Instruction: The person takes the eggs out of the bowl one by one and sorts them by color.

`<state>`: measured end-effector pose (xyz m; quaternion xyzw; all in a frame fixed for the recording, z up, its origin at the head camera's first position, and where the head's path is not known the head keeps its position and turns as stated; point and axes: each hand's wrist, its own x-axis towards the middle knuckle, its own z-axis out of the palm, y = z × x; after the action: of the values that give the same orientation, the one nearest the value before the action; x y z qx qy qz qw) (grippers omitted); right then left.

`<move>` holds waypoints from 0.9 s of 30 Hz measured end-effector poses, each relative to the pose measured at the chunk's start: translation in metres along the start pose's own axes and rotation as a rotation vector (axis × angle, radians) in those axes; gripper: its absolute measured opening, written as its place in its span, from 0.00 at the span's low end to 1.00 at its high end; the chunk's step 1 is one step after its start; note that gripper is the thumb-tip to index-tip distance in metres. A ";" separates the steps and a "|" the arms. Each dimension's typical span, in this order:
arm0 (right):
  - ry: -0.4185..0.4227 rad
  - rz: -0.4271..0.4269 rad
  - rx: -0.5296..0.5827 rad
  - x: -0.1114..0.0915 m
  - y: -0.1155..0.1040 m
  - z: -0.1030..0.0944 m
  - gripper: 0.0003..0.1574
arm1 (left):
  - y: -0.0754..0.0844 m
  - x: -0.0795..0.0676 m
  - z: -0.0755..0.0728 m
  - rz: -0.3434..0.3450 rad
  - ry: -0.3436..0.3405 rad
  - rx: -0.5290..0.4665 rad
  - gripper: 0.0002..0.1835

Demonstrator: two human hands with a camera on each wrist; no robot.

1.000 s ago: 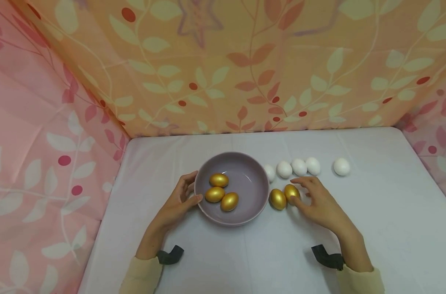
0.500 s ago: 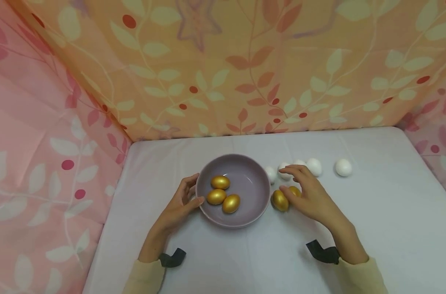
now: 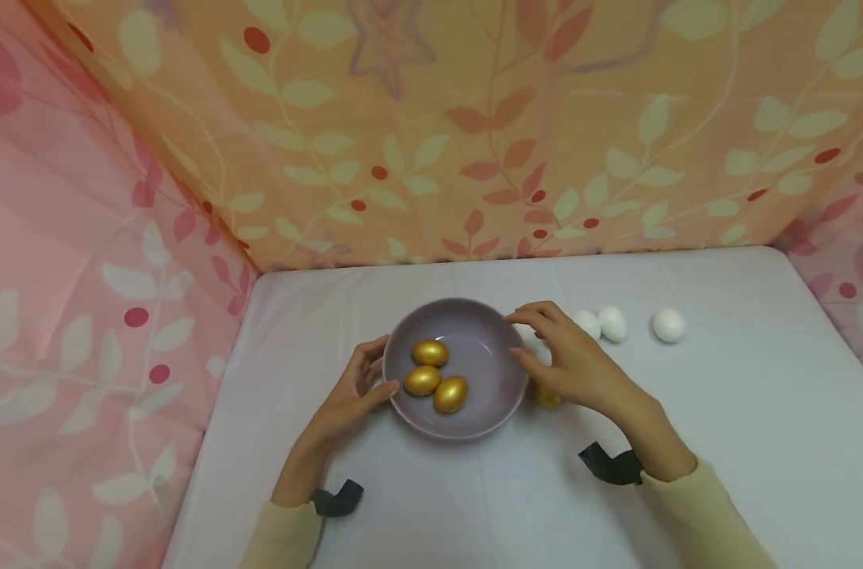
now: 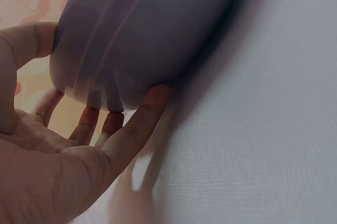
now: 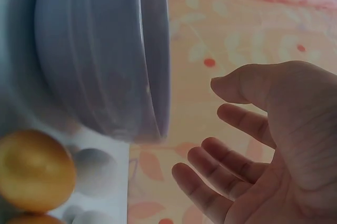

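Observation:
A mauve bowl (image 3: 499, 395) holds three gold eggs (image 3: 430, 353), grouped toward its left side. On the bowl's left, my left hand (image 3: 349, 395) grips it, thumb at the rim and fingers spread along the outer wall, as the left wrist view also shows. My right hand (image 3: 577, 356) hovers by the right rim with fingers loosely bent. Nothing lies between its thumb and fingers in the right wrist view. Beneath it a gold egg (image 3: 548, 397) on the table is mostly covered. Two gold eggs (image 5: 37, 171) show beside the bowl in the right wrist view.
Behind the right hand, white eggs (image 3: 612, 325) stand in a row, partly hidden by it. Another white egg (image 3: 668, 325) sits apart to the right. The white-covered table (image 3: 744, 411) meets a patterned orange cloth (image 3: 318, 190) at the back and pink cloth (image 3: 54, 276) on the left.
My right hand has moved left, from the gold eggs to the bowl's right rim, with nothing in its fingers. My left hand keeps its place on the bowl.

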<state>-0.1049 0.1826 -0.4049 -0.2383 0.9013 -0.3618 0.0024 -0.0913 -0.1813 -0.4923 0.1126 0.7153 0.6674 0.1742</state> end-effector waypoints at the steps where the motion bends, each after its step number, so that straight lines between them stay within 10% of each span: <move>1: -0.006 -0.012 -0.004 0.002 -0.001 0.002 0.27 | -0.001 -0.001 0.000 -0.003 0.001 0.000 0.40; 27: -0.288 -0.230 -0.054 0.075 -0.032 0.031 0.21 | -0.003 0.001 0.000 0.010 -0.011 -0.014 0.40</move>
<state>-0.1525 0.1103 -0.3943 -0.3891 0.8679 -0.2972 0.0838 -0.0922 -0.1809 -0.4951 0.1188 0.7089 0.6728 0.1755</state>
